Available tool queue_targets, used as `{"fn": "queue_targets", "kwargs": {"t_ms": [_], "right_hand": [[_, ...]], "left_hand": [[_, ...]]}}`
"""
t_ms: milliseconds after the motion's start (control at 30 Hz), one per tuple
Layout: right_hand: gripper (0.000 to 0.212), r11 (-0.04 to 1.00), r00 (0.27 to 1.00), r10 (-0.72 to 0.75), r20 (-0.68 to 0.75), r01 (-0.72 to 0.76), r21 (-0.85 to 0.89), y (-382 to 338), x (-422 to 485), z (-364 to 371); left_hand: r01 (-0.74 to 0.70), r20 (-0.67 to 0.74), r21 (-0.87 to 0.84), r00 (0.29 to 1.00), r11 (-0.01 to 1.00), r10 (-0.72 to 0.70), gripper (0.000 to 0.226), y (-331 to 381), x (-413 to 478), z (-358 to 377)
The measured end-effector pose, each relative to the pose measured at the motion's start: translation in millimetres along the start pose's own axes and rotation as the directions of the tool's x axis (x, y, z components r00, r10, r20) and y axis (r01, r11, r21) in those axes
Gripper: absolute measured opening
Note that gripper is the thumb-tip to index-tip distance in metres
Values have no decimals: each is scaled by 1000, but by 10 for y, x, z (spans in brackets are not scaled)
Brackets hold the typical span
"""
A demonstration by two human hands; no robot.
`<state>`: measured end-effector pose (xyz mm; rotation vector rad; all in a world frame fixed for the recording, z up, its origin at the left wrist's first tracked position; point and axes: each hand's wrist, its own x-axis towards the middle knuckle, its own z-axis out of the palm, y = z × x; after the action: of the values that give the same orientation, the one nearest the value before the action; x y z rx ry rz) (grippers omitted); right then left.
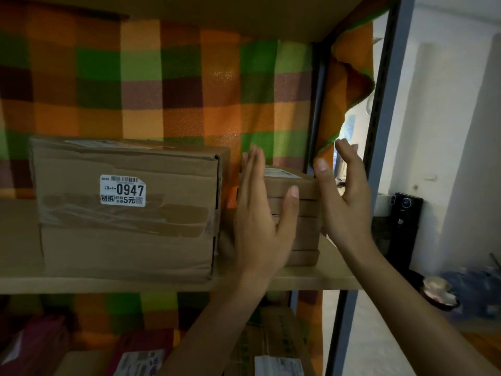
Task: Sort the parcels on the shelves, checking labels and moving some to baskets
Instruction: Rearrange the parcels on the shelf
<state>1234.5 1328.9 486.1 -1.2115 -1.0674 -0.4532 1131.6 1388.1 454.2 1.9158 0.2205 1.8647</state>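
Observation:
A small cardboard parcel (pixel 301 210) stands at the right end of the wooden shelf (pixel 311 278), a label on its top face. My left hand (pixel 260 210) lies flat against its left side with straight fingers, the thumb across the front. My right hand (pixel 344 191) is at its right side, fingers straight and spread, the thumb touching the top right corner. To the left sits a large taped cardboard box (pixel 127 210) with a white sticker reading 0947 (pixel 122 190).
A checked orange and green cloth (pixel 168 85) hangs behind the shelf. Dark metal uprights (pixel 379 147) frame the right side. Several parcels (pixel 279 346) lie on the shelf below. A black device (pixel 404 226) and a heap of things stand by the wall at right.

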Motion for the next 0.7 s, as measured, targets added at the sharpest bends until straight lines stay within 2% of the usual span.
{"fn": "queue_targets", "kwargs": {"t_ms": [133, 200, 300, 367, 400, 500, 600, 700], "right_hand": [[54, 982, 986, -165, 10, 163, 93, -279, -191, 6], [49, 960, 977, -208, 42, 196, 200, -476, -370, 116], [57, 903, 951, -288, 111, 231, 362, -773, -673, 341], [58, 873, 931, -326, 167, 229, 431, -858, -856, 460], [56, 839, 921, -321, 221, 168, 518, -1054, -1055, 695], [56, 809, 880, -320, 351, 61, 584, -1270, -1436, 1031], [55, 792, 785, -337, 520, -63, 608, -1521, -1792, 1446], [58, 777, 688, -283, 668, -244, 581, -1821, -2064, 2037]], "left_hand": [[-87, -129, 3, 988, 996, 87, 57, 238, -139, -209], [-97, -193, 91, 975, 991, 113, 53, 285, -236, -456], [11, -230, 216, 972, 976, 40, 52, 314, -398, -903], [69, -254, 238, 967, 969, -6, 49, 306, -484, -1112], [99, -283, 325, 959, 940, -3, 48, 318, -573, -1478], [200, -330, 406, 942, 892, -61, 51, 303, -680, -1975], [315, -388, 427, 911, 848, -143, 52, 253, -729, -2525], [422, -462, 390, 859, 818, -223, 58, 106, -767, -3162]]}}
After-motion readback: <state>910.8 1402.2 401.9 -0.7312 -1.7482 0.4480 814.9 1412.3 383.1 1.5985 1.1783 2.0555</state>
